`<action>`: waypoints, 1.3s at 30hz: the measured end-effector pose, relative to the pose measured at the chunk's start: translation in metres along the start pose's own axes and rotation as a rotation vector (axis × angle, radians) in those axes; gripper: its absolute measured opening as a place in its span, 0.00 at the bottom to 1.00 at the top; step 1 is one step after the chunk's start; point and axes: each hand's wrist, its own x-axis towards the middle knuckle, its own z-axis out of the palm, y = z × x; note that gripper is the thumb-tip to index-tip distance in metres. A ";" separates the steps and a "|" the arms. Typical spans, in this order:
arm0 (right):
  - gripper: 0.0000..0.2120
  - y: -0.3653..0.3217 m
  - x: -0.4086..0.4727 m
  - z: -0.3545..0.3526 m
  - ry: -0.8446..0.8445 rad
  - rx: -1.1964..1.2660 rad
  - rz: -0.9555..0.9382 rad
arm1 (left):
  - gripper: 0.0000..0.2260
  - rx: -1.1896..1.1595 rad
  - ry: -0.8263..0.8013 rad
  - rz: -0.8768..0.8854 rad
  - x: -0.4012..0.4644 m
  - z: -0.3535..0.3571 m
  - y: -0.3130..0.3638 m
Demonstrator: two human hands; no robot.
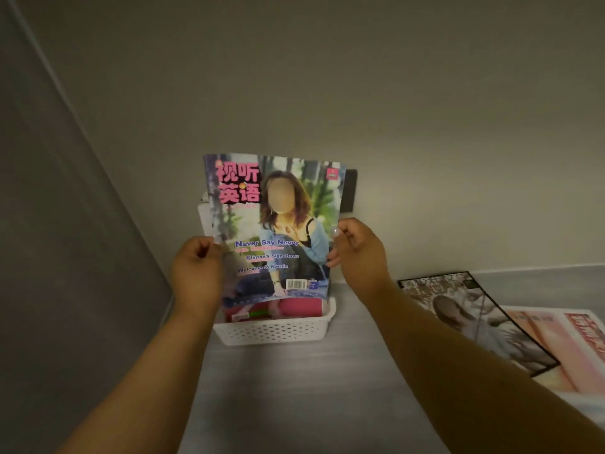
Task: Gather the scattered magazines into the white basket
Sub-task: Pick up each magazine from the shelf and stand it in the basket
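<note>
The magazine (273, 224) stands upright and hides the basket's (275, 329) rear wall and most of its interior. Its lower edge sits behind the basket's front rim; contact with the floor of the basket cannot be determined. Red and pink items (288, 309) inside the basket are blurred and cannot be identified. A dark wall plate (349, 191) shows only as a strip past the magazine's right edge. A white object (204, 213) behind its left edge is mostly covered. The left hand's (196, 270) fingertips are behind the cover. The pink magazine (569, 348) is cut off by the right edge and partly covered by the dark magazine (471, 319).
</note>
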 end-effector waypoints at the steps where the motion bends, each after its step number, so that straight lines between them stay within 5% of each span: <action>1: 0.10 0.005 0.000 0.007 -0.025 -0.011 0.013 | 0.05 0.019 0.009 -0.012 0.002 -0.001 -0.008; 11: 0.10 0.040 -0.006 0.047 -0.108 -0.086 0.098 | 0.11 0.106 0.012 -0.109 0.011 -0.001 -0.072; 15: 0.09 0.051 -0.007 0.054 -0.111 -0.061 0.143 | 0.06 0.152 0.037 -0.135 0.013 0.002 -0.082; 17: 0.05 0.054 -0.007 0.054 -0.108 -0.112 0.128 | 0.01 0.179 0.024 -0.136 0.010 0.003 -0.084; 21: 0.10 0.058 -0.008 0.047 -0.054 -0.145 0.125 | 0.12 0.202 0.100 -0.143 0.003 0.006 -0.081; 25: 0.09 0.063 -0.011 0.032 0.000 -0.204 0.142 | 0.08 0.152 0.118 -0.083 -0.018 0.018 -0.055; 33: 0.08 0.095 -0.024 -0.040 0.141 -0.233 0.294 | 0.08 0.101 -0.254 -0.139 -0.091 0.086 -0.020; 39: 0.07 0.132 -0.030 -0.120 0.262 -0.312 0.510 | 0.04 -0.116 -0.467 -0.528 -0.139 0.155 -0.001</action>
